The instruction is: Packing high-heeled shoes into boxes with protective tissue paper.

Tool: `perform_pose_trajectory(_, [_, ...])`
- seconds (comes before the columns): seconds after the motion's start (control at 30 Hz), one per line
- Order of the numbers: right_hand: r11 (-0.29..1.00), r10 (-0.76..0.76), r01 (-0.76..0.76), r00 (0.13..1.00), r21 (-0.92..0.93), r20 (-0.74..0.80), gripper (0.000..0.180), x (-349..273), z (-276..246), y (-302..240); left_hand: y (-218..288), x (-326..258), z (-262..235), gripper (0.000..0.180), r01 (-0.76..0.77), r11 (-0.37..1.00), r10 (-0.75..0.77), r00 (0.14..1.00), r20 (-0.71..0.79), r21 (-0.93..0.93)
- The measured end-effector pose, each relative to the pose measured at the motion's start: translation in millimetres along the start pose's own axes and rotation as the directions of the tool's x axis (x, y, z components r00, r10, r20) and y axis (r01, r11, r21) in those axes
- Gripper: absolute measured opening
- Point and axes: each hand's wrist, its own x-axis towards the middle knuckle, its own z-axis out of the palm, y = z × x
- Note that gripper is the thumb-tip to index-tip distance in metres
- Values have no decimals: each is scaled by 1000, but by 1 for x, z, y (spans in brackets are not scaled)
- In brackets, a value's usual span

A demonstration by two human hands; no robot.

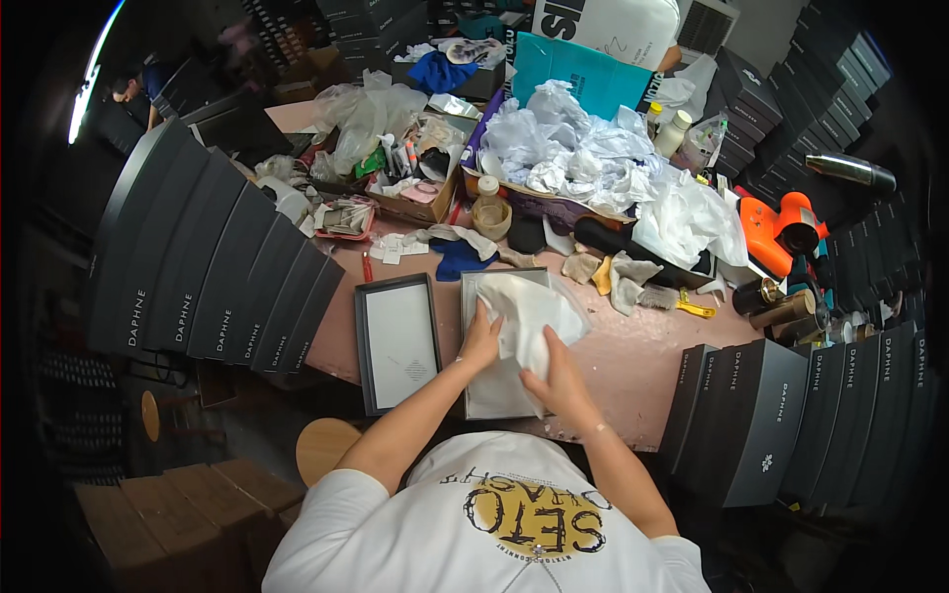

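Observation:
A crumpled white sheet, thin paper or soft cloth (526, 314), bulges between my two hands over an open shoe box (491, 403). On its left side my left hand (481, 338) is closed, the fingers partly hidden behind it. My right hand (563, 381) grips its right edge lower down, thumb in front. Whether anything is wrapped inside, I cannot tell. A translucent plastic film sticks out at the sheet's right. Just left of the box lies a dark-rimmed lid (397, 341), its pale inside facing up.
Dark shoe boxes stand stacked at left (188, 257) and right (736, 415). Behind my hands, a large bin holds crumpled white paper (563, 148). Along the pink table (633, 366) lie rags, a yellow-handled brush (682, 302), a bottle (488, 210) and an orange heat gun (776, 232).

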Motion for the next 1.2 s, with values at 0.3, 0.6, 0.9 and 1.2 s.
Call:
perform_pose_trajectory(0.3, [913,400,-403,915,66,46,59,21,-3,80,-65,-23,44,57,246,969,-248,963,105,39])
perform_pose_trajectory(0.6, [971,229,-202,940,131,-251,24,18,90,208,-5,-37,40,80,218,929,-264,957,120,300])
perform_pose_trajectory(0.9, [496,356,-410,900,765,252,28,48,-102,65,-33,-18,71,61,215,967,-238,956,173,138])
perform_pose_trajectory(1.2, [995,-38,57,974,-83,222,92,-31,13,78,-29,-101,-74,55,258,893,-96,909,-405,370])
